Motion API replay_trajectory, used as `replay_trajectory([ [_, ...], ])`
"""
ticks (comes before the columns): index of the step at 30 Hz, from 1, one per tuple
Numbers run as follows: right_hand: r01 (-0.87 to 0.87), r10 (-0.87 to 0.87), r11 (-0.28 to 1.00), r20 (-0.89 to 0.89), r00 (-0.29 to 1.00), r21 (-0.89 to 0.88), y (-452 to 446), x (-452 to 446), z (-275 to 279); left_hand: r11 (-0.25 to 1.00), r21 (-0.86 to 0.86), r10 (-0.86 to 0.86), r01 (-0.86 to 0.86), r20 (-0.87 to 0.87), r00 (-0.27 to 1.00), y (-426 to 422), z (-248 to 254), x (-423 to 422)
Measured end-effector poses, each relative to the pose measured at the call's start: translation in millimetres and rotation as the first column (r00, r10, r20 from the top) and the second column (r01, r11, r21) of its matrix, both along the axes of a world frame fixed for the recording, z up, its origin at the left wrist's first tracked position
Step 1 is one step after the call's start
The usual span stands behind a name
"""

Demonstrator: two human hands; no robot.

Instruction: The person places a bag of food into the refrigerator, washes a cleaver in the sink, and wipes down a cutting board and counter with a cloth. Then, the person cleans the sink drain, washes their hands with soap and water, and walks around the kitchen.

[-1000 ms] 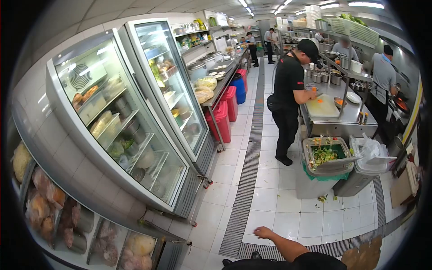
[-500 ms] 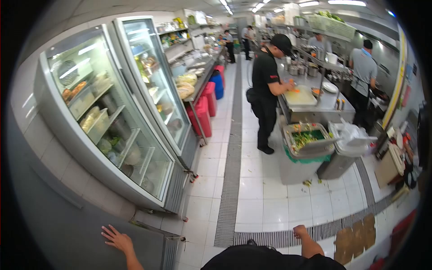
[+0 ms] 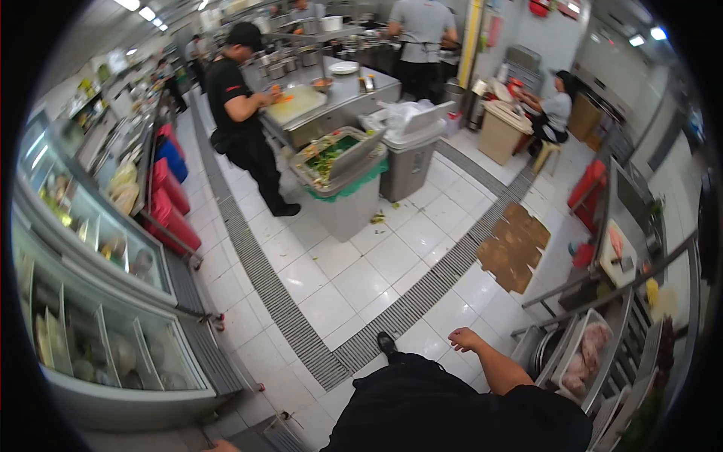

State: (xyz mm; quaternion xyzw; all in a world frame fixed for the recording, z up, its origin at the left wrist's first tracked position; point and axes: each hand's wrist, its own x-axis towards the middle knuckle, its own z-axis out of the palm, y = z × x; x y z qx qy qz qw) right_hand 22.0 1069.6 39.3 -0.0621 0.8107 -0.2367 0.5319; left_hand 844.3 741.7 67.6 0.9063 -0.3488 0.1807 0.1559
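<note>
Honestly, the best bet was a tucked-in stance clear of the metal rack [image 3: 611, 354], since the right hand [image 3: 468, 339] hung near the meat tray [image 3: 574, 345] on it, fingers loosely apart around nothing (left hand [image 3: 223, 446] barely showed, so I couldn't tell its grip).

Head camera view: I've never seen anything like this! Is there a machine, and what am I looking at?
There is no machine at work here, just a person whose head-worn camera looks forward and down. That is why black clothing and a shoe show below. The right hand is over the tiled floor, with nothing visible in it. The left hand barely shows at the bottom edge, so I can't tell whether it holds anything. Ahead, a co-worker in black stands at a metal counter bearing a cutting board, a bowl and a white plate.
</note>
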Motion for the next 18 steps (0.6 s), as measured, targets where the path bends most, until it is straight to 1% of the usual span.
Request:
replay_trajectory([
  [1,0.025,-0.025,1.0,-0.012,1.0,0.004,17,-4,-2,0.981,-0.071,-0.191,0.181,-0.176,0.966,0,-16,-14],
  [2,0.056,-0.055,0.998,-0.023,0.998,0.011,34,-8,-6,0.962,-0.085,-0.24,0.26,-0.72,0.652,9,-42,-40],
  [3,0.101,-0.101,0.995,-0.042,0.994,0.012,51,-11,-12,0.974,0.021,-0.023,0.224,-0.981,0.194,33,-59,-128],
  [4,0.158,-0.158,0.987,-0.035,0.987,0.014,67,-13,-14,0.822,0.29,0.229,0.49,-0.956,0.182,23,-66,-182],
  [5,0.21,-0.21,0.978,-0.029,0.977,-0.011,82,-16,-16,0.643,0.428,0.263,0.635,-0.902,0.342,18,-80,-252],
  [6,0.257,-0.258,0.966,-0.023,0.966,-0.037,95,-19,-18,0.502,0.406,0.065,0.763,-0.898,0.435,33,-51,-341],
  [7,0.299,-0.299,0.954,-0.01,0.954,-0.034,106,-21,-13,0.285,0.257,-0.266,0.923,-0.904,0.334,20,-134,-372],
  [8,0.339,-0.34,0.94,-0.004,0.941,-0.037,121,-24,-19,0.263,0.057,-0.233,0.963,-0.965,0.12,39,-118,-441],
  [10,0.411,-0.411,0.912,0.043,0.911,-0.006,146,-35,-33,-0.047,-0.058,-0.15,0.997,-0.987,-0.064,65,-84,-561],
  [11,0.437,-0.436,0.899,0.055,0.898,-0.005,161,-41,-36,-0.102,-0.063,-0.157,0.993,-0.985,-0.078,76,-53,-610],
  [12,0.489,-0.488,0.872,0.053,0.871,-0.017,179,-53,-39,-0.169,-0.075,-0.069,0.983,-0.994,-0.088,91,-15,-652],
  [13,0.516,-0.515,0.857,0.052,0.856,-0.013,196,-62,-42,-0.235,-0.083,0.019,0.968,-0.997,-0.081,101,5,-688],
  [14,0.541,-0.54,0.841,0.058,0.84,-0.005,211,-66,-43,-0.292,-0.076,0.015,0.953,-0.997,-0.075,101,3,-715],
  [16,0.637,-0.636,0.77,0.061,0.769,-0.009,248,-86,-39,-0.238,0.02,-0.036,0.971,-0.999,0.011,90,-10,-750],
  [18,0.782,-0.783,0.622,-0.008,0.622,-0.026,284,-106,-38,-0.18,0.126,-0.054,0.976,-0.992,0.118,78,-26,-770],
])
